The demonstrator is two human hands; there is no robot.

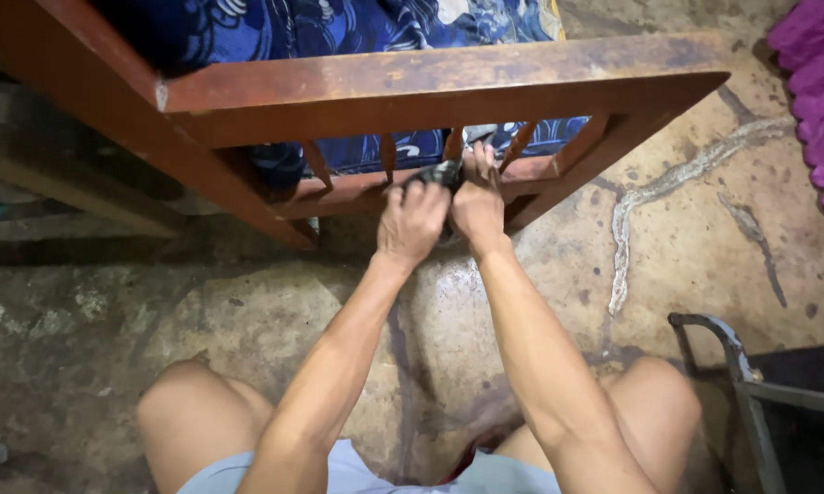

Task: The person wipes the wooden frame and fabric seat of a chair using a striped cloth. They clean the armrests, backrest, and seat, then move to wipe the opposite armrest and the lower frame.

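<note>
On the left a rust-red wooden bed frame (430, 87) slopes across the view, a blue patterned mattress (357, 27) lying on it; low on its end, between slanted slats, runs the lower rail (348, 187), its long axis left to right. The left hand (412, 222) is closed around a dark cloth (437, 172) pressed on that rail; the right hand (478, 199) touches it, fingers curled over the same cloth, both equally near; rightward lie cracked concrete floor (686, 238) and a grey metal frame (741, 375).

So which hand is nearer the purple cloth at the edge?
Right. The right hand is at the bed rail, on the side toward the purple cloth; the left hand is just beyond it.
</note>
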